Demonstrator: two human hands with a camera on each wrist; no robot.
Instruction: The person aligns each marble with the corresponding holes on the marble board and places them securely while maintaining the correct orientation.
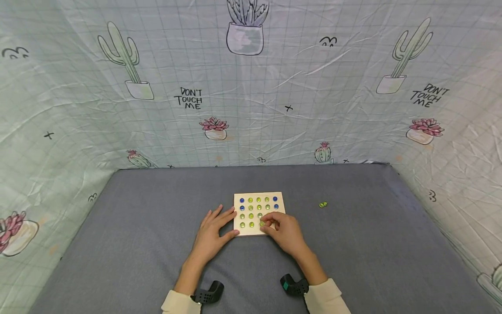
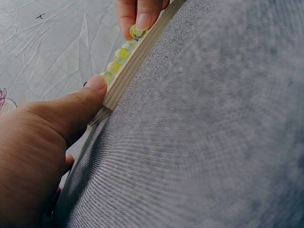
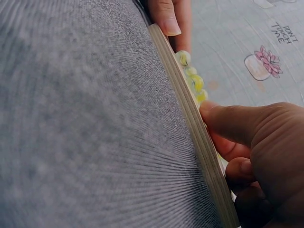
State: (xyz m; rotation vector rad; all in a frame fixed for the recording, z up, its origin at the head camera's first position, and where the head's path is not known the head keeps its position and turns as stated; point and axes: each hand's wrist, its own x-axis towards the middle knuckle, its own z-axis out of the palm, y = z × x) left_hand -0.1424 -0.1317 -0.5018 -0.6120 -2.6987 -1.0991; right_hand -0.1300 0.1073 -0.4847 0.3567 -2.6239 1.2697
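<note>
A light wooden board (image 1: 247,232) lies in the middle of the table, with glass marbles seated in rows on it. Most marbles, such as the yellow-green marble (image 1: 251,224), are clear with yellow-green swirls; a few, like the blue marble (image 1: 242,200), sit near the far corners. My left hand (image 1: 209,237) is spread, its thumb and fingertips touching the board's left edge. Over the near row, my right hand (image 1: 285,231) pinches a yellow-green marble (image 2: 137,32) between thumb and finger, at the board's surface. That hand hides the board's near right corner.
Two yellow-green marbles (image 1: 323,204) lie together on the grey tablecloth (image 1: 376,244), right of the board. A cactus-print curtain (image 1: 251,96) hangs behind and at both sides. Each wrist wears a black band (image 1: 209,293).
</note>
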